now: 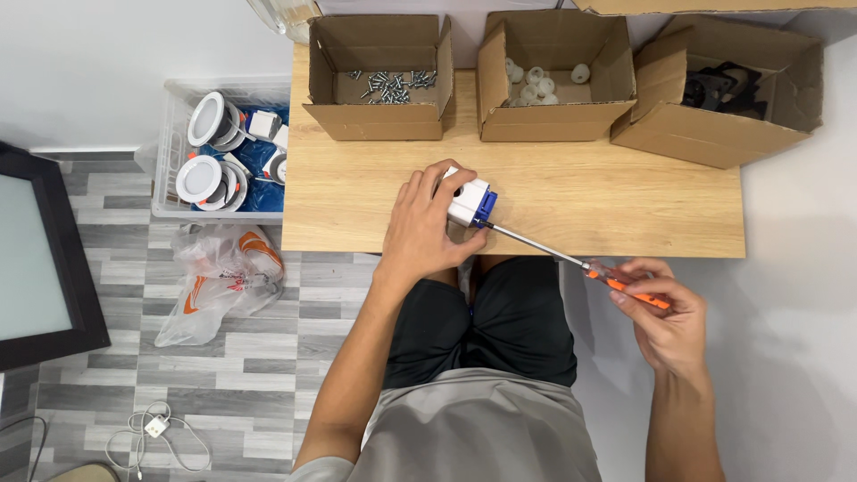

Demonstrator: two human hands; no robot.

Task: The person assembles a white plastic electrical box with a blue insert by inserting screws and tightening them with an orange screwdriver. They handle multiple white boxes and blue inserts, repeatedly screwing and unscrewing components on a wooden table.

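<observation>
Head view, looking down on a wooden table (580, 192). Left hand (427, 228) closed over a small white box-shaped module (466, 202) with a blue clip at one end, pressing it flat near the front edge of the table, about midway along it. Right hand (665, 312) off the front right corner, fingers (625, 296) wrapped narrowly around the orange handle of a screwdriver (571, 261); slim metal shaft running up and left, tip meeting the blue end of the module.

Module judged light, rigid plastic, smooth enough to slide on the wood, hence best gripped across its long sides with thumb and fingertips, blue end left free. Screwdriver judged stiff, light, handle grooved for turning.

Along the back edge, three open cardboard boxes: screws box (381, 85) at the left corner, box of white fittings (549, 85) in the middle, box of dark parts (719, 89) at the right corner. On the floor beside the left edge, a clear crate of round lamps (219, 152) and a crumpled plastic bag (223, 272).
</observation>
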